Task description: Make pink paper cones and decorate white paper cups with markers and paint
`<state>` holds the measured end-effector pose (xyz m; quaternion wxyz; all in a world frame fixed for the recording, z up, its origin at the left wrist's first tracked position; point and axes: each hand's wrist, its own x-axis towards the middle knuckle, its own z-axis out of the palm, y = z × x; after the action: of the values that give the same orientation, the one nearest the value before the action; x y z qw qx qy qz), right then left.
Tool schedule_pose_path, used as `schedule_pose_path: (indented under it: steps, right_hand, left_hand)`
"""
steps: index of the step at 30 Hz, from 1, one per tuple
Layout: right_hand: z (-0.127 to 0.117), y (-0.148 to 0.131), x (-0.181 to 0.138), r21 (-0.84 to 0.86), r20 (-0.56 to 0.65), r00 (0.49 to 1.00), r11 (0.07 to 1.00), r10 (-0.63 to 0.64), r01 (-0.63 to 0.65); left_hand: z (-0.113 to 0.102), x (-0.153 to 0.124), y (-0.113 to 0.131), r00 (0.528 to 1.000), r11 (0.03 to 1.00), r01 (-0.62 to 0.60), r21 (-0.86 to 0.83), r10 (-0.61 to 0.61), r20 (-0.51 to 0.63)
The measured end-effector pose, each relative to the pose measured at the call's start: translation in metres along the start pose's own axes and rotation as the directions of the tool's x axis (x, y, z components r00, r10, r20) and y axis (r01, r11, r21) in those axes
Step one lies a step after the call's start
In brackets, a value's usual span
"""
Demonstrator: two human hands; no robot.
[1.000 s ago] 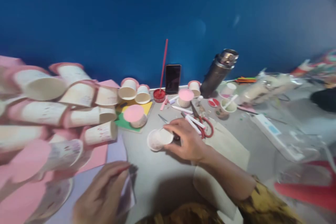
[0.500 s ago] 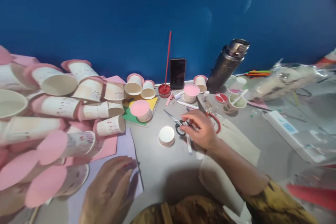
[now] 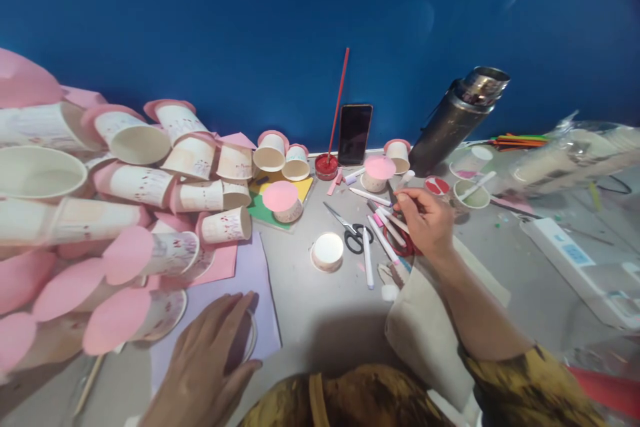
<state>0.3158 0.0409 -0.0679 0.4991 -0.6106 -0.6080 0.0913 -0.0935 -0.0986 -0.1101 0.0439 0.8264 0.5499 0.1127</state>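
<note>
My left hand point(image 3: 210, 353) curves around a paper cup, whose white rim point(image 3: 253, 333) shows between thumb and forefinger; the rest is hidden. Beneath lies a lilac sheet point(image 3: 265, 297). My right hand point(image 3: 427, 220) is closed in a pinch over the pens; what the fingertips hold, if anything, is unclear. Red-handled scissors point(image 3: 404, 243) lie partly beneath it. To its left are black-handled scissors point(image 3: 354, 235), a white marker point(image 3: 368, 257) and several other pens. A short white cup piece point(image 3: 327, 252) stands upright between my hands.
Paper cups with pink discs point(image 3: 145, 183) are heaped at the left. Along the blue wall stand a red dish point(image 3: 327, 167) with a stick, a phone point(image 3: 355, 135) and a steel flask point(image 3: 455, 123). At the right are bagged cups point(image 3: 555, 160) and a white device point(image 3: 575, 260).
My right hand has moved right and away from me, off the black-handled scissors, uncovering the pens. The cup rim at my left hand now shows. The view has shifted left.
</note>
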Motion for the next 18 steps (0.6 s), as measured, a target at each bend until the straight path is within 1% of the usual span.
schedule_pose_path:
  steps: [7, 11, 14, 16, 18]
  right_hand:
    - [0.002, 0.001, 0.000, -0.030, 0.056, 0.997, 0.998, 0.058, -0.056]
    - [0.003, 0.004, 0.001, -0.065, 0.089, 0.995, 0.997, 0.054, -0.049]
    - [0.002, 0.007, 0.002, -0.058, 0.073, 0.995, 0.997, 0.063, -0.059]
    - [0.003, 0.009, 0.003, -0.050, 0.075, 0.994, 0.996, 0.082, -0.079]
    - [0.003, 0.011, 0.003, -0.049, 0.092, 0.991, 0.994, 0.099, -0.095]
  left_hand:
    - [-0.015, 0.016, 0.008, 0.999, 1.000, -0.020, -0.025, 0.018, -0.051]
    - [-0.012, 0.026, 0.010, 0.996, 0.999, -0.020, -0.035, 0.017, -0.086]
    - [-0.008, 0.035, 0.012, 0.993, 0.999, -0.031, 0.024, 0.034, -0.109]
    - [-0.008, 0.043, 0.016, 0.990, 0.997, -0.055, 0.053, 0.061, -0.125]
    - [-0.012, 0.055, 0.026, 0.984, 0.996, -0.087, 0.016, 0.088, -0.152]
